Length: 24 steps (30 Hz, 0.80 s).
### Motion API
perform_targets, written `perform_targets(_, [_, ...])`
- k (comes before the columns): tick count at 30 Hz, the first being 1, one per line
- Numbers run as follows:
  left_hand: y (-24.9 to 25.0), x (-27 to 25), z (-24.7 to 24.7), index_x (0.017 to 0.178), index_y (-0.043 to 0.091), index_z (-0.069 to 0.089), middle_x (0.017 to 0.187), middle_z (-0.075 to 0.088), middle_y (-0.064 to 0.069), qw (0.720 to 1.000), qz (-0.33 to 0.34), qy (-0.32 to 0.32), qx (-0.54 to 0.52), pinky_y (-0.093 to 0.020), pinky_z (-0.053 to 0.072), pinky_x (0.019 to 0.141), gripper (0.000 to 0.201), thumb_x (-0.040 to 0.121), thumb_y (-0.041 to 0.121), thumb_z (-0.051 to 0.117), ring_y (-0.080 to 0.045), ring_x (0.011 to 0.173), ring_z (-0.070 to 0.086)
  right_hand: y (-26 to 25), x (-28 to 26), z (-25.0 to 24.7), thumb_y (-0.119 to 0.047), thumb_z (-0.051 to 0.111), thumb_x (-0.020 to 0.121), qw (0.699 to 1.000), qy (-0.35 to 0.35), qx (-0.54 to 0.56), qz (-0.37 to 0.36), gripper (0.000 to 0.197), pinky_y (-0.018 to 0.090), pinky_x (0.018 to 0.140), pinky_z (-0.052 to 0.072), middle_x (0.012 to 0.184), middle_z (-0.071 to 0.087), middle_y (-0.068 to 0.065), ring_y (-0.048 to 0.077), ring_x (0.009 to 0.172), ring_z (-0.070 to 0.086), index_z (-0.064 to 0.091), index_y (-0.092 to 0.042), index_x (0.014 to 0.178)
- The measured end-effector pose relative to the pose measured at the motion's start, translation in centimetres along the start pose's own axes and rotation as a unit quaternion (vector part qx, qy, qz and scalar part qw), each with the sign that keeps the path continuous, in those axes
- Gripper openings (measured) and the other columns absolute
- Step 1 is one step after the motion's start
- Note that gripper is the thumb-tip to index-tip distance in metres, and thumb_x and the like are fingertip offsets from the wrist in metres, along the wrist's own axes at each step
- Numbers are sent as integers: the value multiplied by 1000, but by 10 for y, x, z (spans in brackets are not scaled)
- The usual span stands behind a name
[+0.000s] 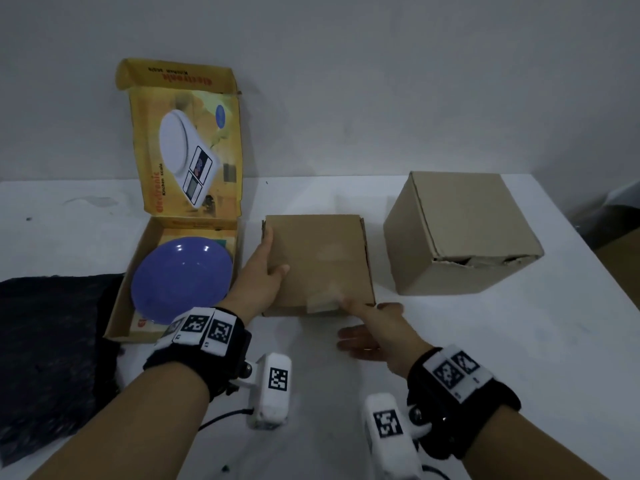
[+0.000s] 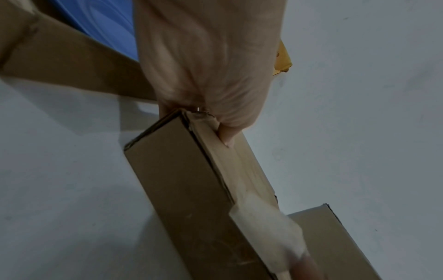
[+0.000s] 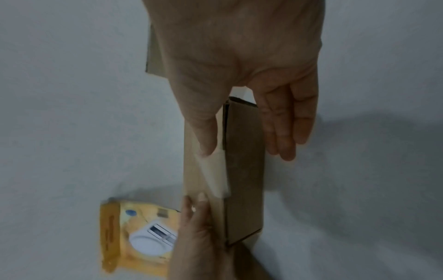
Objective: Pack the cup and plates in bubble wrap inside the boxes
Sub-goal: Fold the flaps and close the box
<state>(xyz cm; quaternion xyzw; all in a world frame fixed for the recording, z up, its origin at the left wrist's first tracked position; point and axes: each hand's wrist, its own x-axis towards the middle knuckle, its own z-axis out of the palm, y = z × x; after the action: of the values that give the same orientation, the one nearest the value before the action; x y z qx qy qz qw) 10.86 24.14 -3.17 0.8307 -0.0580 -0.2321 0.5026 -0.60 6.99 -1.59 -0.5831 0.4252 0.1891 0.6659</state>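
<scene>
A flat brown cardboard box (image 1: pixel 318 265) lies shut at the middle of the white table (image 1: pixel 485 358). My left hand (image 1: pixel 273 254) grips its left edge, thumb on the lid and fingers down the side. My right hand (image 1: pixel 360 323) is at the front right corner. Its thumb presses a strip of pale tape (image 1: pixel 322 306) on the lid, and its straight fingers (image 1: pixel 356 342) lie before the front wall. The right wrist view shows the thumb on the tape (image 3: pixel 213 174). A blue plate (image 1: pixel 181 278) lies bare in the open yellow kitchen-scale box (image 1: pixel 121 306).
A taller shut cardboard box (image 1: pixel 460 233) stands to the right of the flat one. A dark sheet (image 1: pixel 52 358) covers the table's left front. The yellow box's lid (image 1: pixel 187 140) stands upright against the wall. The table's edge runs along the far right.
</scene>
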Motion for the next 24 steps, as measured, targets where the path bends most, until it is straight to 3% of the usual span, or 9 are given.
perform_targets(4, [-1,0,3,149,38,-3,156,20,2,1000,6,7,-9,-27,31,101,73,98,18,46,-23,137,31,-2,5,7,-17,68,85,996,-63,63,-2,34,32,67,57,98,71,15,26,82,71,58,-1,113])
perform_targets(7, [-4,0,4,149,38,-2,156,20,1,1000,11,10,-5,-29,30,104,73,98,19,46,-23,138,30,-2,7,9,0,63,85,997,-51,55,-24,23,31,65,59,98,70,16,24,74,70,60,0,108])
perform_targets(9, [-5,1,3,149,38,-4,156,20,2,1000,14,10,2,-33,29,109,74,98,19,46,-23,138,30,1,11,10,3,70,79,998,-43,28,-46,34,30,63,60,98,70,17,25,73,71,59,1,111])
perform_targets(12, [-7,0,6,149,37,-8,157,17,1,999,29,10,27,-37,28,113,73,99,22,44,-23,139,29,7,19,17,2,85,60,995,7,22,-98,75,33,57,58,108,63,25,32,68,71,47,2,124])
perform_targets(15, [-13,-4,11,149,33,-10,157,16,-1,996,59,22,62,-37,27,113,69,100,26,38,-22,139,29,10,21,23,1,87,57,985,64,20,-159,88,40,56,59,106,59,16,32,73,69,37,-10,129])
perform_targets(17, [-17,-5,12,149,33,-10,157,15,-1,994,73,26,76,-39,26,114,67,100,29,37,-22,139,27,11,19,25,-9,88,59,977,91,-38,-189,94,42,58,59,99,61,6,29,73,69,30,-20,133])
perform_targets(19, [-20,-3,11,149,33,-10,158,12,0,993,80,20,85,-40,26,115,67,100,32,36,-20,141,25,10,18,25,-37,88,52,958,121,-160,-206,110,41,62,59,95,66,4,28,71,69,22,-25,139])
perform_targets(21, [-22,-1,11,148,34,-10,158,11,1,992,84,18,90,-40,26,115,67,100,33,36,-20,141,25,8,15,23,-61,79,46,925,159,-280,-201,123,40,74,57,105,66,5,28,85,67,13,-26,144])
perform_targets(24, [-23,-2,12,148,34,-10,158,10,2,992,83,21,89,-38,27,114,66,100,34,36,-19,141,25,7,12,19,-66,68,66,870,183,-410,-204,120,31,79,48,114,63,6,25,98,62,-5,-21,150])
